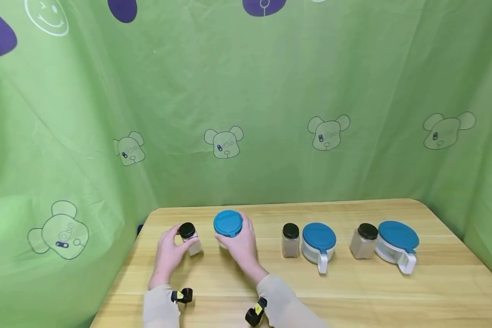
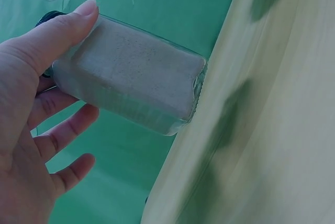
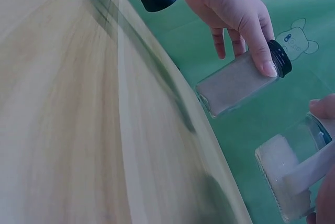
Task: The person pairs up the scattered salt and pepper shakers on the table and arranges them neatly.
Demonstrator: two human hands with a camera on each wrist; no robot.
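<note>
A light wooden table with a rounded far corner carries two pairs — a black-capped spice jar beside a blue-lidded container, and further right another jar beside another blue-lidded container.

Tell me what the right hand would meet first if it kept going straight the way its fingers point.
Little beyond what it already grips: the right hand wraps the blue-lidded container. Past that lies bare table, then probably the green curtain; depth is hard to judge.
</note>
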